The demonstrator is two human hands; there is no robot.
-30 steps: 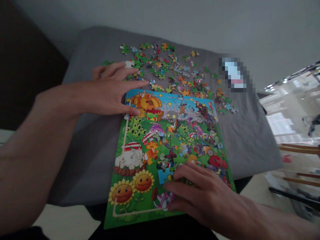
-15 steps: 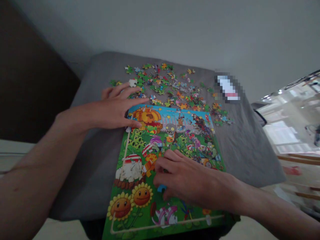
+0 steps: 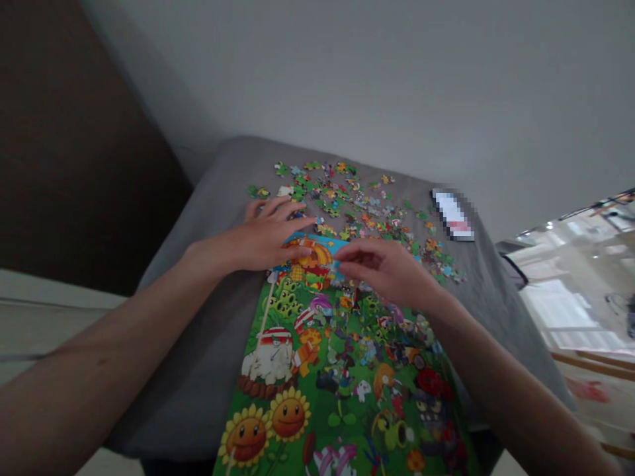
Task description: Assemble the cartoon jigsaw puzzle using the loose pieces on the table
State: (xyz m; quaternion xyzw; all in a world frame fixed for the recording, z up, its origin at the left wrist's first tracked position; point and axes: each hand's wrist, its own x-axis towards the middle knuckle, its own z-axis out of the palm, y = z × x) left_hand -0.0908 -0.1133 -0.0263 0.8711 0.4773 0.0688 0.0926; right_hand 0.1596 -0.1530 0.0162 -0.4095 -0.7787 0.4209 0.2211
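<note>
A colourful cartoon puzzle board (image 3: 278, 410) with a light inner frame line lies in front of me. My left hand (image 3: 265, 238) is open at its far left corner, thumb on the board near the orange pumpkin and fingers spread towards the loose pieces. Fingertips of my right hand (image 3: 384, 268) pinch a small light-blue puzzle piece (image 3: 336, 266) over the board's far edge, just right of the pumpkin. Whether the piece touches the board I cannot tell. Many loose puzzle pieces (image 3: 370, 201) are scattered beyond the board.
Grey cloth (image 3: 198, 350) covers the table under everything. A phone (image 3: 454, 215), partly pixelated, lies at the far right. Behind the table rises a pale wall (image 3: 347, 86). To the right, past the table's edge, a bright room shows.
My right hand has moved from the board's middle to its far edge, carrying the blue piece. My left hand keeps its place on the corner; the camera view has shifted.
</note>
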